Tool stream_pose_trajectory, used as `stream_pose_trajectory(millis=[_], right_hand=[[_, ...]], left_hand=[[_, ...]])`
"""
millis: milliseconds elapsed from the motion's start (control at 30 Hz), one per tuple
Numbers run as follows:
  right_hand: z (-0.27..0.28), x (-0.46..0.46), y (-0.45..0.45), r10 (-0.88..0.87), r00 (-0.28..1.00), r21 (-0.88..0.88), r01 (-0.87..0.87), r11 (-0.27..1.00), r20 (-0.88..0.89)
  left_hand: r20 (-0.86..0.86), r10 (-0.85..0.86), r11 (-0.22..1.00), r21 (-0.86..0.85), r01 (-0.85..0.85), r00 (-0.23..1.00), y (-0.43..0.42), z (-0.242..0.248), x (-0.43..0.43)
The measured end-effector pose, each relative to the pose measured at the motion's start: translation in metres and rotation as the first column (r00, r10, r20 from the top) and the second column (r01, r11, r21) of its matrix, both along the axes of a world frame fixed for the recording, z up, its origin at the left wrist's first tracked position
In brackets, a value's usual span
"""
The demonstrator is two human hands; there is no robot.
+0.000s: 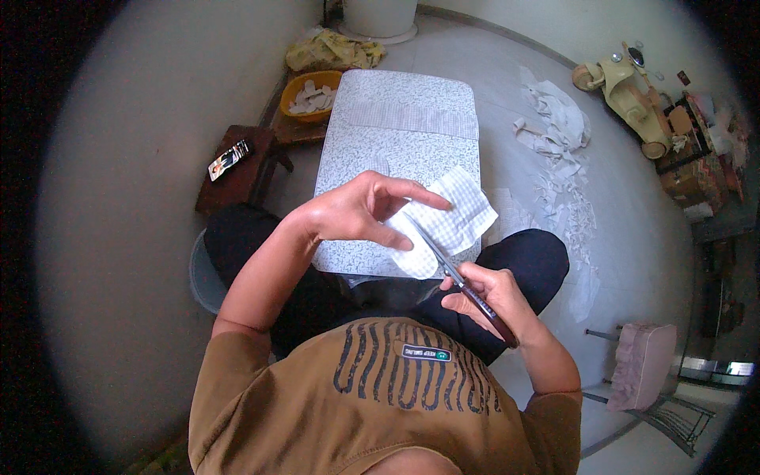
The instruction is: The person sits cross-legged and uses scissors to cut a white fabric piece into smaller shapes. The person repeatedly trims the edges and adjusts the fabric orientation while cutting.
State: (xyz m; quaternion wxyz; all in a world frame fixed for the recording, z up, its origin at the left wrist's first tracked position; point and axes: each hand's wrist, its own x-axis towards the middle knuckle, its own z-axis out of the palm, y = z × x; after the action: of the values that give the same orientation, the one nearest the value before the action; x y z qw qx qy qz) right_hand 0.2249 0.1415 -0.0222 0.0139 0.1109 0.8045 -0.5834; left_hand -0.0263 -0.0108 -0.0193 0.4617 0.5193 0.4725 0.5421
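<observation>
My left hand point(380, 208) holds a piece of grey-and-white checked cloth point(460, 208) between thumb and fingers above the near part of a small speckled table point(356, 154). The cloth's near part has a rounded end, below my left thumb. My right hand point(493, 297) grips a pair of dark-handled scissors point(484, 306), whose blades point up and left, along the cloth between the rounded part and the wider part. A long strip of checked cloth point(409, 117) lies flat across the table's far part. Another small checked piece point(377, 163) lies just beyond my left hand.
Left of the table, a yellow basin point(287, 98) holds several pale cut pieces, and a phone point(229, 160) lies on a dark wooden stool point(228, 193). Cloth scraps point(558, 113) spread over the floor at right. Beyond stand a toy scooter point(629, 101) and a pink-covered chair point(644, 368).
</observation>
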Motion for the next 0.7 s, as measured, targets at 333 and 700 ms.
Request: stream_pose_trajectory(millis=[333,700], right_hand=[[0.001,-0.006,0.0,0.006,0.999,-0.005,-0.006,1.0,0.044],[-0.006,-0.021,-0.001,-0.073,0.993,-0.029,0.076,0.997,0.09]], left_hand=[[0.007,-0.013,1.0,-0.014,0.013,1.0,0.003,-0.004,-0.004],[0.035,0.009,0.999,-0.041,-0.008,0.999,0.013,-0.016,-0.014]])
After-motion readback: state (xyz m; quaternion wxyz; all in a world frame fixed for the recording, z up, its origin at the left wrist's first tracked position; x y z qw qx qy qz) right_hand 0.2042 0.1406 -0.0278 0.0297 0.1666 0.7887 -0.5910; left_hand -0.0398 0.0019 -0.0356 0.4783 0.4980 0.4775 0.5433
